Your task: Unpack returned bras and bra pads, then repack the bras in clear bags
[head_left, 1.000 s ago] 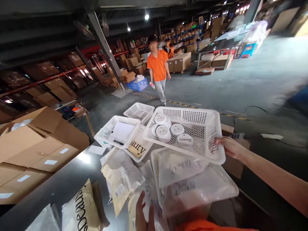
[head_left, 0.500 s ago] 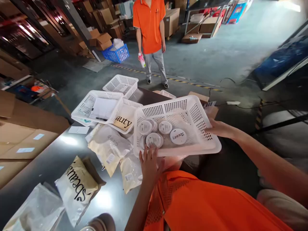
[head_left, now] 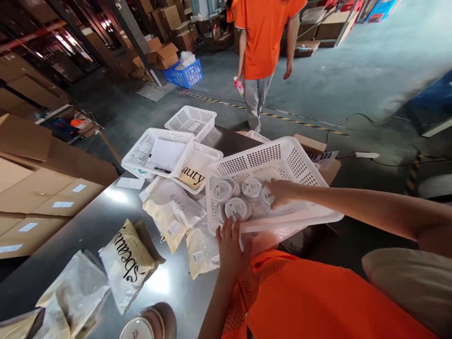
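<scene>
A white perforated plastic basket (head_left: 303,162) is tilted in front of me at the table's edge. Clear-lidded round jars (head_left: 236,207) are gathered at its left end. My left hand (head_left: 231,249) is at the near left rim, with its fingertips curled over the edge and close to the nearest jar. Inside the basket, my right hand (head_left: 284,193) has its fingers around a jar with a white printed lid (head_left: 267,196). Those fingers cover part of the lettering. That jar sits just right of the others.
Printed pouches (head_left: 129,263) and clear bags (head_left: 77,287) lie on the metal table (head_left: 190,306). Stacked jars (head_left: 137,328) stand at the near edge. More baskets (head_left: 190,120) sit behind, cartons (head_left: 38,188) at left. A person in orange (head_left: 261,42) walks beyond, carrying a bottle.
My right hand has left the basket's right rim and reached in to the white-lidded jar. The left hand stays at the near rim. The person beyond has moved right and nearer.
</scene>
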{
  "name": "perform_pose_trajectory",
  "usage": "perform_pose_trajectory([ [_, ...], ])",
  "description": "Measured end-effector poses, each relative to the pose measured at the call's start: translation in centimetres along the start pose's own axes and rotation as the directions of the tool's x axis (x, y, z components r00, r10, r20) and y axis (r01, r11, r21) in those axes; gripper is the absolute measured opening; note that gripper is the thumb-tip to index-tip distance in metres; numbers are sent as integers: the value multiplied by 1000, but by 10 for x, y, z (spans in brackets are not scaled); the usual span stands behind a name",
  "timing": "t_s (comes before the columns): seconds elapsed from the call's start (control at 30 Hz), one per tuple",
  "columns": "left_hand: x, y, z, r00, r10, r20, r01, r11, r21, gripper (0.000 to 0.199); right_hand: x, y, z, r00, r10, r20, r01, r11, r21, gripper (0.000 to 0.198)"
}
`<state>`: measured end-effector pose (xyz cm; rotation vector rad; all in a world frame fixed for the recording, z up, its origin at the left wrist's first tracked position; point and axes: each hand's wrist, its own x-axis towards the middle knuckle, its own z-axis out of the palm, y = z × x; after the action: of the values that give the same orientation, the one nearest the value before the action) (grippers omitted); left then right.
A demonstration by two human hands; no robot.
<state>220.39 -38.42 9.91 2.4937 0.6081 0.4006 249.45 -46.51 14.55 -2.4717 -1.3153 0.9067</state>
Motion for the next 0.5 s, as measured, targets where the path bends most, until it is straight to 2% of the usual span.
perform_pose_trajectory([
  [0.03, 3, 0, -5, 999, -37, -26, 35, 996, -84, 59, 0, 0, -14, 996, -12, 89, -2, 988, 154, 71],
  [0.07, 7, 1, -10, 994, -90, -60, 78, 980, -182, 60, 0, -1, -27, 981, -63, 186, -10, 930, 368, 67],
  [0.1, 13, 3, -16, 983, -159, -90, 126, 947, -297, 61, -3, -5, -39, 955, -152, 256, -34, 800, 600, 67],
  [0.13, 21, 6, -22, 967, -232, -100, 169, 889, -426, 62, -5, -10, -48, 926, -254, 280, -70, 613, 787, 68],
  [0.17, 31, 10, -28, 951, -299, -80, 205, 803, -560, 63, -9, -18, -54, 902, -340, 266, -104, 426, 899, 71],
  [0.2, 42, 15, -33, 937, -349, -33, 232, 689, -686, 64, -12, -26, -57, 886, -398, 237, -121, 295, 948, 72],
  [0.23, 54, 21, -38, 928, -371, 30, 250, 560, -790, 64, -16, -36, -56, 876, -430, 220, -135, 219, 966, 72],
  [0.3, 74, 35, -47, 930, -339, 141, 261, 340, -904, 61, -23, -57, -49, 849, -472, 237, -168, 184, 968, 69],
  [0.33, 82, 43, -50, 936, -313, 164, 257, 284, -924, 58, -25, -67, -45, 832, -492, 256, -179, 197, 964, 68],
  [0.43, 90, 60, -57, 940, -318, 122, 211, 264, -941, 45, -28, -89, -38, 815, -514, 267, -122, 299, 946, 65],
  [0.5, 86, 66, -61, 916, -394, 68, 172, 234, -957, 42, -20, -90, -38, 866, -456, 205, 38, 469, 882, 68],
])
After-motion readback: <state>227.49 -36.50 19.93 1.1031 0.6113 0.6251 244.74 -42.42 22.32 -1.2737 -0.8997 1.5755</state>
